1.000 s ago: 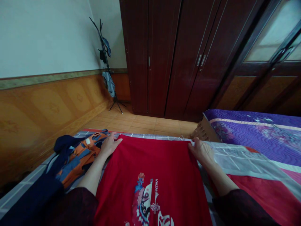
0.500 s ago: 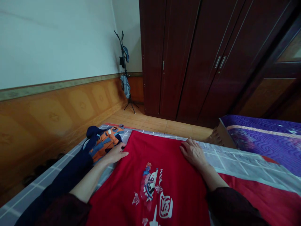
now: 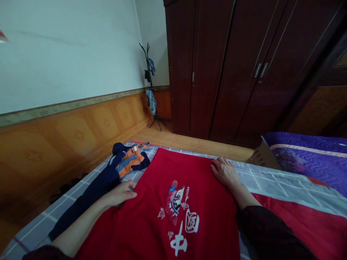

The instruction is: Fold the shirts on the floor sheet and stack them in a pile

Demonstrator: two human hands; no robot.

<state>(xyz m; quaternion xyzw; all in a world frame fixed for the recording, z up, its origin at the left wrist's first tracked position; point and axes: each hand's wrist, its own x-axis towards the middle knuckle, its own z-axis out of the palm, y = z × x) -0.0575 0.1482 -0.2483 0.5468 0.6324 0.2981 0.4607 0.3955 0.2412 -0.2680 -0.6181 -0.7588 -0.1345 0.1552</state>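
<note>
A red T-shirt (image 3: 173, 202) lies flat on the bed, with a printed opera mask (image 3: 175, 200), the word CHINA and white characters on it. My left hand (image 3: 120, 193) rests on the shirt's left edge, fingers together and holding nothing I can see. My right hand (image 3: 225, 172) lies flat on the shirt's right edge, near the far corner. Just left of the shirt lies a heap of navy and orange clothing (image 3: 131, 161), with a long navy sleeve (image 3: 89, 193) stretching toward me under my left forearm.
The bed has a grey checked sheet (image 3: 282, 184) and a red cover (image 3: 298, 224). A cardboard box (image 3: 262, 155) stands against a purple quilted cover (image 3: 306, 155). Beyond the bed are a dark wardrobe (image 3: 217, 72), a coat stand with clothes (image 3: 151, 86), and a wood-panelled wall (image 3: 81, 141).
My hands have slid from the shirt's far corners back toward me, the left one further. The view has tilted and turned left, so more of the shirt's print shows.
</note>
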